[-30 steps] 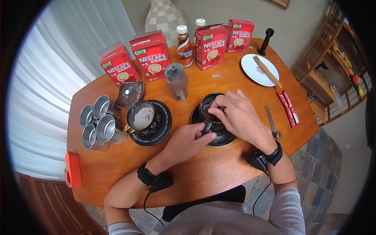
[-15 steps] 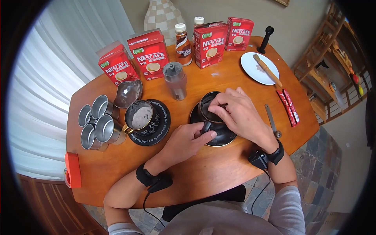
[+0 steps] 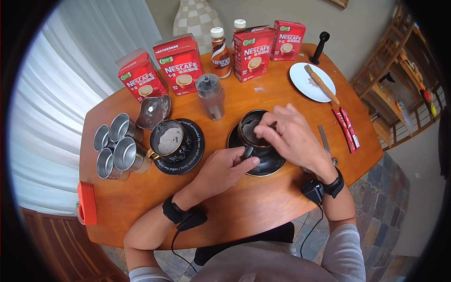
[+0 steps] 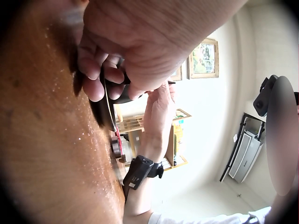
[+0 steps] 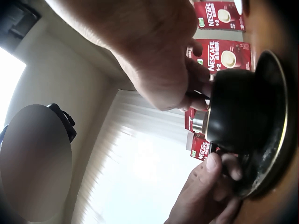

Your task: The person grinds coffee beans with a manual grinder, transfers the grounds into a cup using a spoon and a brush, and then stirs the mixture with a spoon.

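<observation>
A black cup [image 3: 247, 123] with dark contents stands on a black, gold-rimmed saucer [image 3: 268, 165]. My left hand [image 3: 229, 170] pinches the cup's handle [image 3: 248, 151] between thumb and fingers. Over the cup's right rim, my right hand [image 3: 292, 139] has its thumb and fingers bent together and dipping into the mouth. A thin dark stick [image 5: 204, 95] shows between those fingers in the right wrist view; its lower end is hidden in the cup. Left of my left hand, another black cup [image 3: 178, 149] holds pale powder on a lettered black saucer [image 3: 196, 149].
Several steel cups [image 3: 131, 155] and a glossy dark bowl [image 3: 155, 113] stand left. Behind are a grinder [image 3: 211, 97], red Nescafe boxes [image 3: 180, 68] and bottles [image 3: 221, 56]. Rightward lie a white plate [image 3: 303, 84] with a brush [image 3: 324, 87], red sachets [image 3: 346, 129] and a metal spoon [image 3: 324, 138].
My right hand has shifted slightly to the right over the cup, uncovering more of its inside. My left hand keeps hold of the handle.
</observation>
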Motion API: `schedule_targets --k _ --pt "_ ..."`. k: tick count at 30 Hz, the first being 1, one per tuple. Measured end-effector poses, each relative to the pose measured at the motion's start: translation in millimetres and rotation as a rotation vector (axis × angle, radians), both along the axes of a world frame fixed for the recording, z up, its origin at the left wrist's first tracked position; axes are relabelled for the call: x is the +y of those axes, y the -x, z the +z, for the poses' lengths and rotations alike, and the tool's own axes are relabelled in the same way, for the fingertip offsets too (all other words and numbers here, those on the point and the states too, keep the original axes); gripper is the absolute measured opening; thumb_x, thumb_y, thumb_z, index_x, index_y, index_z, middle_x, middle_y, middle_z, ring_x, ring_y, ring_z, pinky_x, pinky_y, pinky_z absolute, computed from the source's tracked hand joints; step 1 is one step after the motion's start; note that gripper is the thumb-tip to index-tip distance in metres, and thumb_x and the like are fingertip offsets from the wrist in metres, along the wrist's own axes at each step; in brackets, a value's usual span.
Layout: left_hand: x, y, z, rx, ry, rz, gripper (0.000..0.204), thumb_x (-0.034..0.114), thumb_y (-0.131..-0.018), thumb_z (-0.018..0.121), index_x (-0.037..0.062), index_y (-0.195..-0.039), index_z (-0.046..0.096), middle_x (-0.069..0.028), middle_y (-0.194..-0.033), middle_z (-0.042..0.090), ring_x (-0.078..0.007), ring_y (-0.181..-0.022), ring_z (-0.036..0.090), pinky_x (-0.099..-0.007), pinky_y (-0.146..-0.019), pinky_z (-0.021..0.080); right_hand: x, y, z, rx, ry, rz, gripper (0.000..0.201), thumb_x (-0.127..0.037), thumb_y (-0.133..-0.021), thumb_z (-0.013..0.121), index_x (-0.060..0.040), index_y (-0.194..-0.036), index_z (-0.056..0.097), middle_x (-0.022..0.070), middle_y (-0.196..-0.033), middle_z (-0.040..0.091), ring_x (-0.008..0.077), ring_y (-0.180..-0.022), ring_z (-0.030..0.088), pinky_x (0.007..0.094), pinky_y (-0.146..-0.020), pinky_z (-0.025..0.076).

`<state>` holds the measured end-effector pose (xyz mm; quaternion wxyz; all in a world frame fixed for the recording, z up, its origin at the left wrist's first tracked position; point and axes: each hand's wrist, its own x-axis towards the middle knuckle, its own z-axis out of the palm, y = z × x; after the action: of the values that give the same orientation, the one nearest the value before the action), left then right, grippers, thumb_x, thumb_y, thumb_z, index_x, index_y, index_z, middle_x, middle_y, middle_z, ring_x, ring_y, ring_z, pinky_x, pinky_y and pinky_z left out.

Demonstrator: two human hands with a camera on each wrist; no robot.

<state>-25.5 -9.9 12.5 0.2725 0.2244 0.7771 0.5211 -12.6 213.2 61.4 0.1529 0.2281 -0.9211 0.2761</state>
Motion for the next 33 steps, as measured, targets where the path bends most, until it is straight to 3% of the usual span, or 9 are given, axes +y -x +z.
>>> schedule_targets --k 1,4,9,12,16,20,24,28,33 --pt "0 0 1 0.005 0.007 -0.001 0.033 0.031 -0.104 0.068 0.001 -0.09 0.064 -0.0008 -0.06 0.056 -0.0087 -0.052 0.054 -0.0316 -0.05 0.043 -3 2 -6 0.014 0.054 0.074 0.017 -0.02 -0.098 0.069 -0.0061 -0.09 0.073 0.0083 -0.081 0.068 0.0281 -0.084 0.061 0.0405 -0.08 0.041" --pt "1 0 0 0.014 0.012 -0.007 0.033 0.031 -0.104 0.068 0.0009 -0.09 0.065 -0.0013 -0.06 0.056 -0.009 -0.051 0.054 -0.0319 -0.05 0.043 -3 4 -8 0.154 -0.031 -0.041 0.018 -0.022 -0.099 0.067 -0.0064 -0.09 0.073 0.0087 -0.082 0.069 0.028 -0.084 0.061 0.0409 -0.08 0.041" --pt "0 0 2 0.003 0.012 -0.002 0.033 0.031 -0.104 0.068 0.0008 -0.091 0.065 -0.0019 -0.06 0.057 -0.0095 -0.051 0.055 -0.0323 -0.05 0.043 -2 -1 4 -0.009 0.013 0.036 0.016 -0.02 -0.098 0.068 -0.0061 -0.091 0.073 0.0085 -0.084 0.07 0.0285 -0.084 0.061 0.0411 -0.08 0.041" --pt "0 1 -1 0.012 0.017 -0.011 0.033 0.031 -0.104 0.068 0.0009 -0.091 0.065 -0.002 -0.06 0.057 -0.0097 -0.051 0.055 -0.0324 -0.051 0.044 -6 3 -8 0.122 0.004 -0.012 0.019 -0.021 -0.098 0.068 -0.0056 -0.09 0.074 0.0087 -0.084 0.07 0.0288 -0.084 0.061 0.0412 -0.08 0.041" --pt "0 0 2 -0.002 0.008 -0.003 0.032 0.03 -0.104 0.068 0.001 -0.091 0.065 -0.002 -0.061 0.057 -0.0097 -0.052 0.056 -0.0322 -0.051 0.044 3 1 8 -0.042 -0.049 -0.126 0.017 -0.02 -0.097 0.068 -0.0051 -0.091 0.074 0.0083 -0.087 0.071 0.0288 -0.086 0.061 0.0412 -0.081 0.041" --pt "0 1 0 -0.002 0.02 -0.009 0.032 0.03 -0.104 0.068 0.0009 -0.091 0.065 -0.0018 -0.061 0.057 -0.0098 -0.052 0.056 -0.0321 -0.051 0.045 -7 1 -8 0.07 0.033 0.027 0.018 -0.02 -0.097 0.069 -0.0044 -0.09 0.074 0.009 -0.087 0.07 0.0295 -0.084 0.061 0.0412 -0.08 0.042" --pt "0 0 2 -0.011 0.001 -0.002 0.032 0.03 -0.104 0.068 0.0009 -0.091 0.065 -0.0016 -0.061 0.057 -0.0099 -0.052 0.056 -0.032 -0.051 0.045 1 0 6 -0.046 -0.07 -0.149 0.016 -0.019 -0.098 0.069 -0.0055 -0.091 0.073 0.0077 -0.088 0.069 0.0281 -0.087 0.061 0.0407 -0.08 0.042" --pt "0 0 1 -0.012 0.017 -0.006 0.031 0.03 -0.104 0.068 0.0008 -0.094 0.067 -0.0016 -0.062 0.057 -0.0101 -0.052 0.056 -0.032 -0.051 0.045 -8 0 -8 0.085 0.064 0.052 0.018 -0.02 -0.098 0.068 -0.0044 -0.089 0.073 0.0103 -0.079 0.068 0.0298 -0.079 0.06 0.0409 -0.079 0.041" --pt "-1 1 2 -0.014 0.0 -0.017 0.03 0.031 -0.105 0.067 0.001 -0.098 0.068 0.0001 -0.064 0.057 -0.0083 -0.052 0.055 -0.0296 -0.05 0.044 5 3 3 -0.048 -0.052 -0.154 0.018 -0.021 -0.098 0.069 -0.0049 -0.09 0.073 0.0083 -0.084 0.069 0.0295 -0.083 0.061 0.0419 -0.079 0.042"
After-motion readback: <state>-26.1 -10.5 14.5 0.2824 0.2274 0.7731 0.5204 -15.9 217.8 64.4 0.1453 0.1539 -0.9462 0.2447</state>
